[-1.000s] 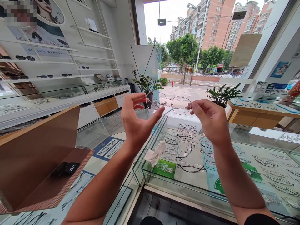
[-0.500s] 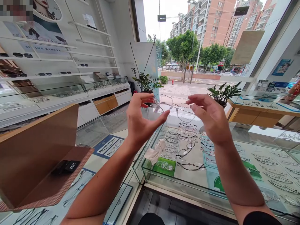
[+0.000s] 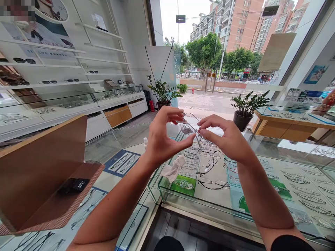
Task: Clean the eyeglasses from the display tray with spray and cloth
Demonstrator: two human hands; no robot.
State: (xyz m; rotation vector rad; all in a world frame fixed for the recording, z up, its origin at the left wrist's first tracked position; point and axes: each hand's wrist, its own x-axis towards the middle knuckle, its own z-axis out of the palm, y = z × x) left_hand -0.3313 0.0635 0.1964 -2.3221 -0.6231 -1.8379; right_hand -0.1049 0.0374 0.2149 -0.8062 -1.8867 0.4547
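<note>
A thin wire-framed pair of eyeglasses (image 3: 187, 130) is held up between both hands, above the glass display case. My left hand (image 3: 163, 134) grips the glasses on the left side, its thumb reaching beneath a lens and its fingers at the rim. From the right, my right hand (image 3: 222, 136) pinches the frame close to its middle, thumb and fingertips together. The fingers partly hide the frame. Below the hands, a crumpled whitish cloth (image 3: 174, 168) lies on the case beside a green card (image 3: 183, 184).
Rows of eyeglasses (image 3: 213, 184) fill the glass display case (image 3: 167, 205). At left stands a brown box-like stand (image 3: 44, 174) with a small black object on it. Potted plants (image 3: 243, 120) and a wall counter (image 3: 117, 118) are farther back, before a large window.
The glasses have turned from facing wide to a narrower angle and come down slightly. My right hand has moved left, closer to my left hand, which has shifted a little right.
</note>
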